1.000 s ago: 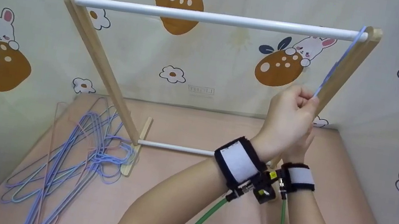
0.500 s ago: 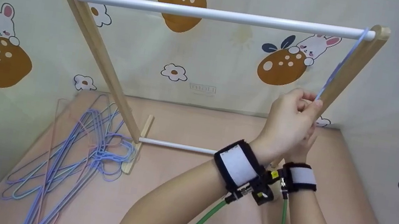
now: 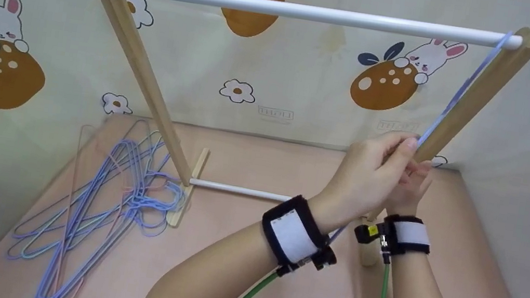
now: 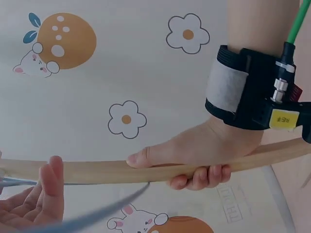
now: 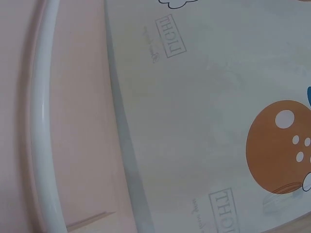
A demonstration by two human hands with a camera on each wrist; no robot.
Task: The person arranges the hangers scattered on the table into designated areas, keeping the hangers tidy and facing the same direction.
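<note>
Left hand point(image 3: 371, 178) pinching blue wire hanger point(image 3: 453, 101) hooked at the white rail's point(image 3: 311, 12) right end; right hand point(image 4: 197, 155), fingers curled, gripping the wooden leg point(image 3: 472, 96) (spare hangers point(image 3: 100, 198) heaped at left).

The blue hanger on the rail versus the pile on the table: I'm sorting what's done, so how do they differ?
The blue hanger hooks over the white rail at its right end and slants down to the left hand gripping it; the pile of hangers lies flat and tangled on the table, untouched. One is single, the other many. Both are thin wire.
</note>
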